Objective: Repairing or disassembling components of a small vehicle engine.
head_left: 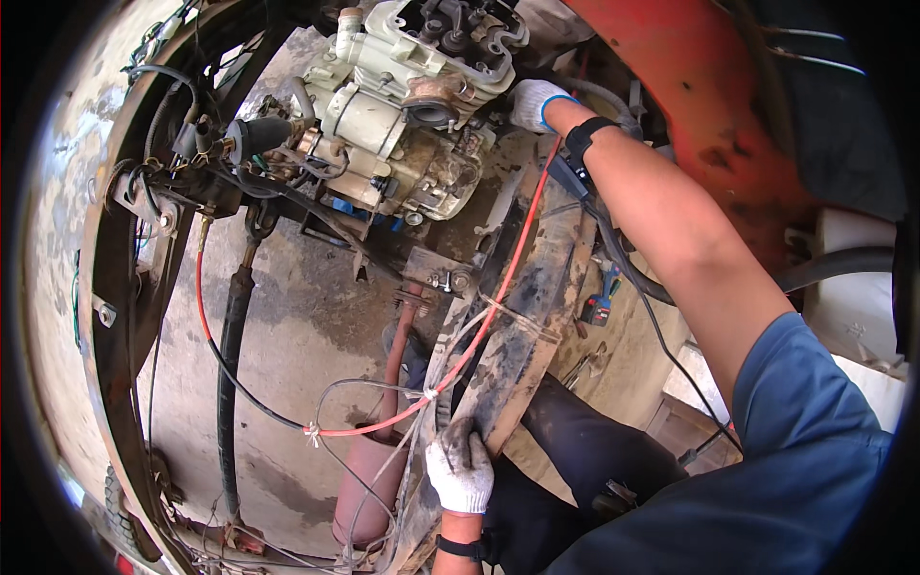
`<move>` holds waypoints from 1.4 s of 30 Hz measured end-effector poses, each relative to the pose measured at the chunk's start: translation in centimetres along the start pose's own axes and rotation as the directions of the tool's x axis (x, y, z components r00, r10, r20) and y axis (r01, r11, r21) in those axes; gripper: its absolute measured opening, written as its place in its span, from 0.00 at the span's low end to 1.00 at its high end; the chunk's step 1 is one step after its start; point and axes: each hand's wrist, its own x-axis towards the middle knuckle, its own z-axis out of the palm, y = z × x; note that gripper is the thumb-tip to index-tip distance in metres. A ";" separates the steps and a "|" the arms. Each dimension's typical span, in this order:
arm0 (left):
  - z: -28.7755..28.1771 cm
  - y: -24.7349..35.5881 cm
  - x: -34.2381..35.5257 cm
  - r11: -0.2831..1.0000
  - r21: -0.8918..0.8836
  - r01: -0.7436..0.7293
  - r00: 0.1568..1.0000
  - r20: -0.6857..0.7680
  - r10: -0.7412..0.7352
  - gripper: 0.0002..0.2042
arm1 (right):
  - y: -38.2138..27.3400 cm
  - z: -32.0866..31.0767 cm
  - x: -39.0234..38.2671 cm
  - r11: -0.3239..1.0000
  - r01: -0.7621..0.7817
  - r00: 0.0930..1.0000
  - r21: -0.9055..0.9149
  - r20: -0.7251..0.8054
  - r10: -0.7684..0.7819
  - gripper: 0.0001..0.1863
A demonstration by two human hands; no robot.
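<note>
My left hand [460, 468], in a dirty white glove, rests with curled fingers on a dirt-streaked metal frame rail [556, 278] near the lower middle, beside a red cable [471, 365] and grey wires tied with white ties. My right hand [532, 105], gloved in white with a blue cuff, reaches to the right side of the pale engine [374, 134]; its fingertips are hidden among the parts there. A black hose and the red cable run just below that hand. The engine’s top opening shows dark valve parts.
An orange-red body panel [661, 77] arches at upper right, above a white plastic tank [848, 297]. A black frame member [120, 335] curves down the left. A rusty pink muffler [364, 489] hangs low. A blue tool [599, 302] lies on the concrete floor [278, 345].
</note>
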 end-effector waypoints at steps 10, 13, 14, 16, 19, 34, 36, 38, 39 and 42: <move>0.0 0.2 0.1 0.999 0.045 0.020 1.000 0.008 -0.020 0.09 | 1.0 0.0 -0.4 0.992 0.052 0.995 0.113 -0.086 -0.042 0.15; 0.0 0.4 0.1 0.999 0.044 0.022 1.000 -0.001 -0.022 0.09 | 1.1 0.8 -0.1 0.981 0.063 0.993 0.185 -0.112 -0.042 0.15; 0.0 0.4 0.2 1.000 0.025 0.002 1.000 -0.009 -0.002 0.09 | 1.0 1.1 0.1 0.995 0.092 0.991 0.042 -0.105 -0.087 0.15; 0.0 0.5 0.2 0.998 0.060 0.008 1.000 -0.015 -0.007 0.09 | 0.9 1.5 0.3 0.988 0.116 0.988 -0.105 -0.089 -0.126 0.15; 0.0 0.5 0.3 0.998 0.070 0.007 1.000 -0.020 -0.006 0.08 | 0.6 1.2 0.8 0.989 0.147 0.989 -0.027 -0.026 -0.148 0.13; 0.0 0.1 0.1 0.994 0.107 -0.003 1.000 -0.025 0.006 0.09 | 0.4 0.5 6.4 0.319 0.728 0.661 -0.607 0.500 -0.559 0.18; -0.1 0.2 0.2 0.996 0.090 -0.026 0.999 -0.031 0.029 0.09 | 1.1 1.5 6.8 0.348 0.745 0.618 -0.569 0.392 -0.682 0.21; -0.1 0.3 0.4 0.996 0.088 -0.019 0.999 -0.028 0.022 0.10 | 1.4 1.9 6.9 0.375 0.754 0.550 -0.539 0.206 -0.809 0.23; -0.1 0.3 0.4 0.995 0.095 -0.023 0.999 -0.035 0.027 0.10 | 1.4 2.1 6.7 0.391 0.741 0.572 -0.546 0.207 -0.794 0.25; -0.1 0.2 0.4 0.993 0.118 -0.030 0.998 -0.047 0.036 0.10 | 0.9 1.6 5.7 0.360 0.699 0.662 -0.618 0.370 -0.652 0.27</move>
